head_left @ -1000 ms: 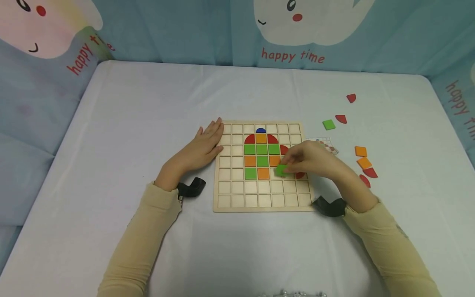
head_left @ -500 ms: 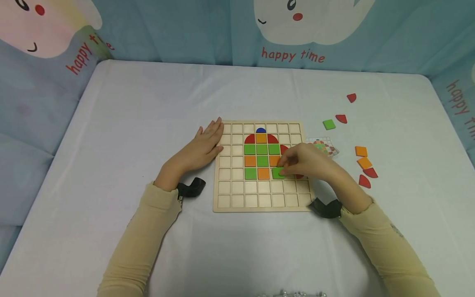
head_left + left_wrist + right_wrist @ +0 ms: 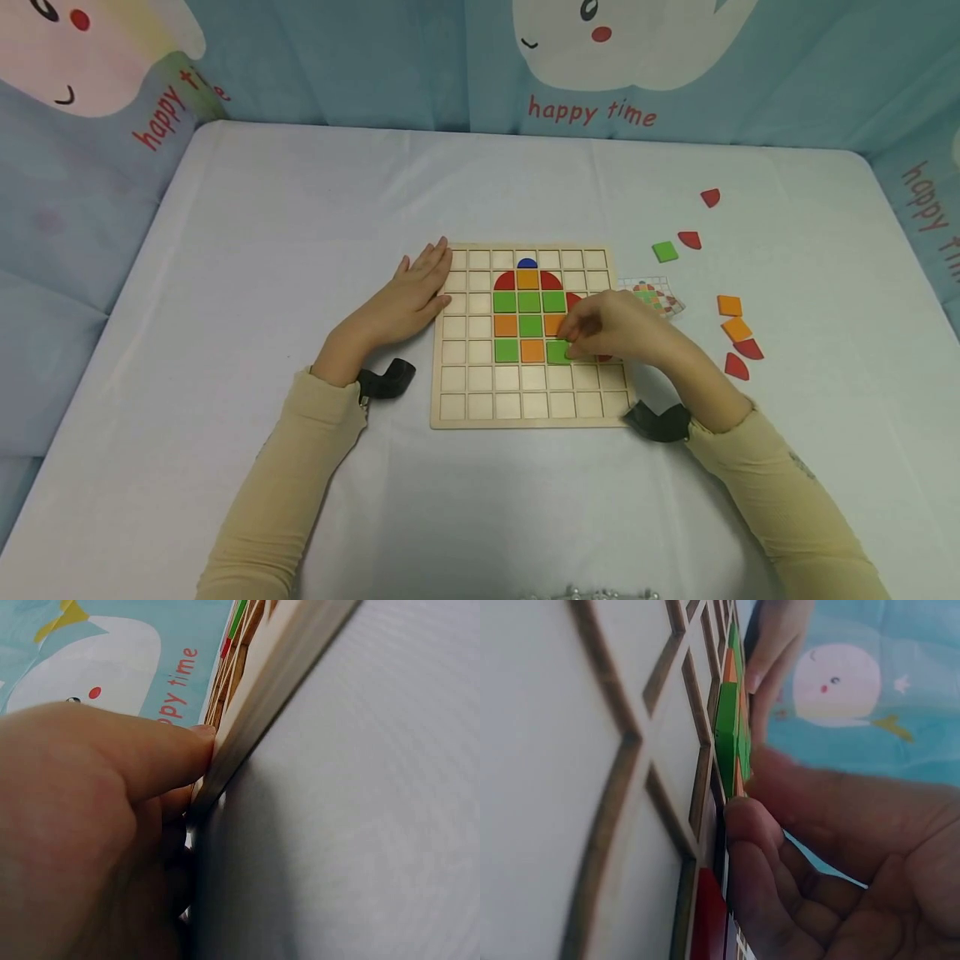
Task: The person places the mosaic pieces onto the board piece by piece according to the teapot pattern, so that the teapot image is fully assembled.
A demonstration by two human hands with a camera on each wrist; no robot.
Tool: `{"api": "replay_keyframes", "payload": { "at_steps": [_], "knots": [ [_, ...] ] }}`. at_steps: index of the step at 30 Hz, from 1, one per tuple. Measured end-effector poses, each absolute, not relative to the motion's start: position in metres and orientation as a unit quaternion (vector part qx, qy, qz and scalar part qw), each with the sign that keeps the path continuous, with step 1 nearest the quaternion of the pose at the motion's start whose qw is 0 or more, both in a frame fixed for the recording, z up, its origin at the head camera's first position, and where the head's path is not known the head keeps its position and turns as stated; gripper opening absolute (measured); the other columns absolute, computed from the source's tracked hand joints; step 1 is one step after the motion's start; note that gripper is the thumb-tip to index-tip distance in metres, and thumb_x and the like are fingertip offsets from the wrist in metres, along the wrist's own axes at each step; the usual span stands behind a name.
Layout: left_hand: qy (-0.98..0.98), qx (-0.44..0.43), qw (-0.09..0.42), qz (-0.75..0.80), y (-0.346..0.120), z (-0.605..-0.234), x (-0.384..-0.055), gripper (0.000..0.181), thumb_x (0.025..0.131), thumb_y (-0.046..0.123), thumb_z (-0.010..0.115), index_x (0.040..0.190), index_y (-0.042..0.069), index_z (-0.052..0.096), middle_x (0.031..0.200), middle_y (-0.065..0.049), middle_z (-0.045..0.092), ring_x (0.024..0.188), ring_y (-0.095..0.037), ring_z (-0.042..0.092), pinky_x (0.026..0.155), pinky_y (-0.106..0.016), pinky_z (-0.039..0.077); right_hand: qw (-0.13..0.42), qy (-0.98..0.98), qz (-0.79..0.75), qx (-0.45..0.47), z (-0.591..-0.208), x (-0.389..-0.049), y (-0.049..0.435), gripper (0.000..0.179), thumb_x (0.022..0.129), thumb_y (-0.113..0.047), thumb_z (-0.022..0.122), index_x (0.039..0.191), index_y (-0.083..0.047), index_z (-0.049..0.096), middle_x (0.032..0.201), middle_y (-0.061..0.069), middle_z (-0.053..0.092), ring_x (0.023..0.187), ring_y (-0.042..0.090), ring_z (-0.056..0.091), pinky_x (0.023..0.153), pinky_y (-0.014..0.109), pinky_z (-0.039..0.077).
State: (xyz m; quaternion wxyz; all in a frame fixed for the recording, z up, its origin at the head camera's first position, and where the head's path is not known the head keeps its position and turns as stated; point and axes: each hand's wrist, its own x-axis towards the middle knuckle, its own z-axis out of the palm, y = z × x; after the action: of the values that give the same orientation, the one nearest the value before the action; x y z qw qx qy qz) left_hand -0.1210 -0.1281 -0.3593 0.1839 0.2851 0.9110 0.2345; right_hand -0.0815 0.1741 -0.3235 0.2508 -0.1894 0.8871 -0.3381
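A wooden grid board (image 3: 495, 405) lies on the table, its middle cells filled with green, orange, red and blue pieces. My left hand (image 3: 405, 302) rests flat at the board's left edge, fingers straight; in the left wrist view the thumb (image 3: 169, 754) presses against the board's side. My right hand (image 3: 618, 325) is over the right part of the board, thumb and finger pinching the right edge of a green square tile (image 3: 557, 352). That tile lies at its cell, right of an orange square tile (image 3: 532, 351). The right wrist view shows the green tile (image 3: 726, 735) standing slightly proud of the grid.
Right of the board lies a printed pattern card (image 3: 654, 295), partly under the right hand. Further right are a loose green square (image 3: 664, 251), orange squares (image 3: 729, 306) and several red quarter-circle pieces (image 3: 737, 367). A printed curtain (image 3: 420, 67) borders the table's back.
My right hand has moved slightly left, bringing the green tile from askew over the grid down into line with its cell. The left hand has stayed put.
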Motion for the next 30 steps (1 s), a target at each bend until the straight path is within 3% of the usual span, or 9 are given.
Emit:
{"api": "replay_keyframes", "payload": {
  "at_steps": [9, 15, 24, 30],
  "knots": [
    [0.911, 0.285, 0.184, 0.236, -0.128, -0.36, -0.121, 0.062, 0.103, 0.022, 0.038, 0.149, -0.003, 0.005, 0.156, -0.015, -0.006, 0.143, -0.027, -0.005, 0.113, -0.047, -0.005, 0.208, 0.902, -0.321, -0.201, -0.325, -0.078, 0.172, 0.012, 0.074, 0.001, 0.075, 0.081, -0.008, 0.071, 0.077, -0.001, 0.063, 0.07, 0.016, 0.055, 0.063, 0.03, 0.048],
    [0.91, 0.284, 0.186, 0.237, -0.128, -0.359, -0.121, 0.062, 0.103, 0.022, 0.038, 0.149, -0.003, 0.005, 0.156, -0.014, -0.006, 0.143, -0.027, -0.006, 0.113, -0.047, -0.006, 0.217, 0.901, -0.334, -0.172, -0.319, -0.081, 0.181, 0.01, 0.077, -0.004, 0.076, 0.085, -0.006, 0.071, 0.08, 0.001, 0.065, 0.07, 0.017, 0.057, 0.064, 0.031, 0.049],
    [0.91, 0.283, 0.189, 0.236, -0.127, -0.36, -0.121, 0.062, 0.103, 0.022, 0.038, 0.149, -0.003, 0.005, 0.156, -0.014, -0.007, 0.143, -0.026, -0.006, 0.113, -0.047, -0.006, 0.168, 0.917, -0.352, -0.077, -0.299, -0.076, 0.249, 0.016, 0.08, -0.01, 0.076, 0.093, -0.002, 0.071, 0.088, 0.007, 0.067, 0.075, 0.011, 0.062, 0.067, 0.016, 0.049],
    [0.911, 0.283, 0.188, 0.234, -0.128, -0.361, -0.122, 0.062, 0.103, 0.023, 0.038, 0.149, -0.003, 0.005, 0.156, -0.014, -0.006, 0.143, -0.027, -0.006, 0.113, -0.047, -0.006, 0.156, 0.935, -0.317, 0.003, -0.295, -0.069, 0.289, 0.026, 0.082, -0.021, 0.076, 0.1, -0.003, 0.07, 0.085, 0.006, 0.067, 0.072, 0.016, 0.06, 0.062, 0.018, 0.045]
  ]
}}
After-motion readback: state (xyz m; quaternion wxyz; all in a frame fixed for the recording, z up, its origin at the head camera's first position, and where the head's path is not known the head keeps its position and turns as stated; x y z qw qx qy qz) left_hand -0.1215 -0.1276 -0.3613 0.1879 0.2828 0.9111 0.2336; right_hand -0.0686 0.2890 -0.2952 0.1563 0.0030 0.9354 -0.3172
